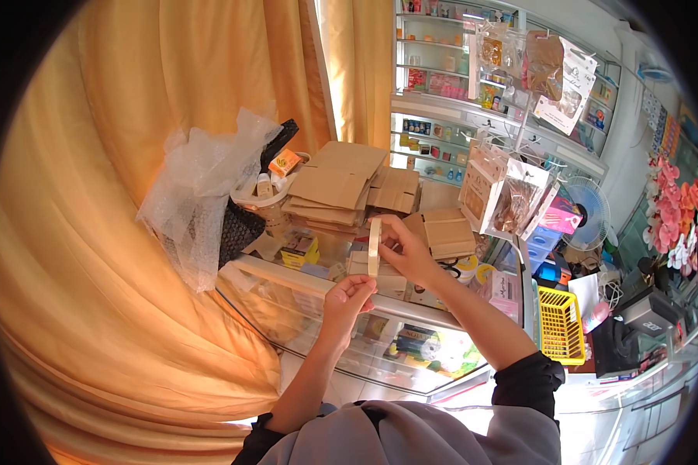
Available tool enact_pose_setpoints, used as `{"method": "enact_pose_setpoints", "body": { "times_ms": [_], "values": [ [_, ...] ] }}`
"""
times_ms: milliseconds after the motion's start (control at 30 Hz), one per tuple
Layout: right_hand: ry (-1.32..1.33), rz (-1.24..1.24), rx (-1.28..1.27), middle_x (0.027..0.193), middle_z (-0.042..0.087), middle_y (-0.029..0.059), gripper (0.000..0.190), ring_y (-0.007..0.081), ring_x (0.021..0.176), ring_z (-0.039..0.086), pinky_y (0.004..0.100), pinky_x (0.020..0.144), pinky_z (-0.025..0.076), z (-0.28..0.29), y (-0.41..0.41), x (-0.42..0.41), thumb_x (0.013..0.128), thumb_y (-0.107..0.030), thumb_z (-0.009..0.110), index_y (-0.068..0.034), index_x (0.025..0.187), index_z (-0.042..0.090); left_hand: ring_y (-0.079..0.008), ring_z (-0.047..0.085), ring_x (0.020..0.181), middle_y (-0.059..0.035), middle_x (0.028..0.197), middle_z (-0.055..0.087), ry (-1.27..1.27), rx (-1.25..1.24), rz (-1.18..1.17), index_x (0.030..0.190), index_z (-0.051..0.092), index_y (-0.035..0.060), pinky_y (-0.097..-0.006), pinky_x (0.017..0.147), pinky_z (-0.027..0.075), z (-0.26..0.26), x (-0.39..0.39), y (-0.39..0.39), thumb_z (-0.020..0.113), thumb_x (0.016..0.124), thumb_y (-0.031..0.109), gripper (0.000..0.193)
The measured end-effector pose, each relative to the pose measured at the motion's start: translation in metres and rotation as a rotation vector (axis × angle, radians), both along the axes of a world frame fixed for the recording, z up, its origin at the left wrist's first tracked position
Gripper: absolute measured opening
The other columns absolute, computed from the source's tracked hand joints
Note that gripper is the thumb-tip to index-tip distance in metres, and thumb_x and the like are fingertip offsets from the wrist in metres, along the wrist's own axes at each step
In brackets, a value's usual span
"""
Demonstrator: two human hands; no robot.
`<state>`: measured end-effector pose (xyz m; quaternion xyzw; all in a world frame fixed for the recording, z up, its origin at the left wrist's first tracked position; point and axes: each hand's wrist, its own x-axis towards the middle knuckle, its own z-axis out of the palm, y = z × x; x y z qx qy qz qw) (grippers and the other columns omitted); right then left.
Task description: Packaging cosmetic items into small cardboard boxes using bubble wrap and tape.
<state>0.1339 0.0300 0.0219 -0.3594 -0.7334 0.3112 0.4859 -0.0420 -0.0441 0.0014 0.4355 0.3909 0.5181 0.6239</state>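
A narrow roll of pale tape (374,249) is held edge-on above the glass display counter (320,286). My right hand (404,250) grips its upper right side, with the fingers partly inside the ring. At the roll's lower edge, my left hand (349,299) pinches with thumb and forefinger; whether a loose tape end sits between them is too small to tell. Beyond the hands lies a stack of flat brown cardboard boxes (331,180). Another folded cardboard piece (449,232) rests right of my right hand.
Bubble wrap (209,192) hangs over the counter's left end beside a white tub (262,200) of small packages. Scissors (453,271) lie to the right. A rack of hanging packets (515,192), a yellow basket (561,325) and a fan (587,212) stand farther right. Orange curtains (122,232) border the left.
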Motion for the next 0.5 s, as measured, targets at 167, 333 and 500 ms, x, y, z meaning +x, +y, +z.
{"method": "enact_pose_setpoints", "body": {
  "times_ms": [167,333,500],
  "values": [
    [-0.014,-0.02,0.028,0.084,0.068,0.0054,0.046,0.0112,0.07,0.059,0.0266,0.064,0.048,0.0,0.001,0.001,0.09,-0.006,0.065,-0.009,0.132,0.045,-0.0029,0.053,0.064,0.0017,0.085,0.066,0.006,-0.002,0.006,0.101,0.069,0.0066,-0.0174,0.065,0.047,0.002,-0.001,0.002,0.071,0.09,0.02,0.018],
    [-0.034,-0.039,0.045,0.083,0.067,0.0059,0.047,0.0112,0.068,0.058,0.0269,0.063,0.048,0.002,-0.002,-0.003,0.09,-0.006,0.065,-0.01,0.132,0.046,-0.0031,0.053,0.064,0.0001,0.082,0.067,0.014,-0.032,0.032,0.099,0.071,0.0049,-0.0158,0.063,0.046,0.006,-0.002,0.001,0.073,0.088,0.018,0.017],
    [-0.029,-0.046,0.049,0.082,0.067,0.0058,0.047,0.0113,0.068,0.059,0.0271,0.062,0.048,0.004,-0.006,-0.002,0.089,-0.006,0.067,-0.011,0.132,0.046,-0.0057,0.062,0.076,-0.0022,0.088,0.069,-0.012,0.011,-0.001,0.102,0.07,0.0025,-0.0186,0.066,0.048,-0.007,-0.002,0.007,0.073,0.088,0.018,0.02]
  ]
}}
